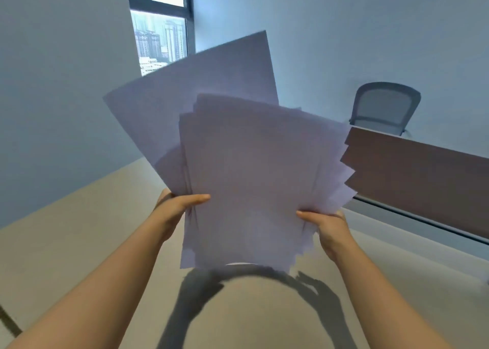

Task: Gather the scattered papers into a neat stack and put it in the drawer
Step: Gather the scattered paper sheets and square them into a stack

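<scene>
I hold a bunch of white papers upright above the beige desk. The sheets are fanned out and uneven; one large sheet sticks up and to the left behind the others, and several corners jut out on the right. My left hand grips the bunch at its lower left edge, thumb across the front. On the lower right edge my right hand grips it the same way. The bottom edge of the papers hangs a little above the desk. No drawer is in view.
A brown partition panel runs along the desk's far right side, with a grey mesh office chair behind it. White walls and a window stand beyond. Shadows of my arms fall on the desk below the papers.
</scene>
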The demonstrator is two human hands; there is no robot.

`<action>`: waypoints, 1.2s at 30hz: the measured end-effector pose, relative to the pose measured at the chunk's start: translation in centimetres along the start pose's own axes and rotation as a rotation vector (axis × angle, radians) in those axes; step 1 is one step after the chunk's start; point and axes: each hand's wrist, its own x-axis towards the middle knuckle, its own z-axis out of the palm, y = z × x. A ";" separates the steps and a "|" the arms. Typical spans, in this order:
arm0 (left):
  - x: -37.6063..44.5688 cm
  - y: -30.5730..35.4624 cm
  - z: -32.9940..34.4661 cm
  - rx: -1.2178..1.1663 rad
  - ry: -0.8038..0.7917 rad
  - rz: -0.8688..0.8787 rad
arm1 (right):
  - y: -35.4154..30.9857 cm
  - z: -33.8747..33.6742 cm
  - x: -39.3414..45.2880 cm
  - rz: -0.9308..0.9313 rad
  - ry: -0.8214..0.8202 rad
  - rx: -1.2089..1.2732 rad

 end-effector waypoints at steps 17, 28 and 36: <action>3.0 -1.9 0.2 -0.021 -0.096 0.011 | 1.3 1.7 3.0 -0.034 0.001 0.024; 4.6 -3.5 1.0 -0.066 -0.066 -0.074 | 1.7 4.1 3.6 0.051 -0.088 0.065; 7.3 0.1 -1.6 -0.057 -0.153 0.067 | -1.2 4.5 4.8 -0.068 -0.116 -0.004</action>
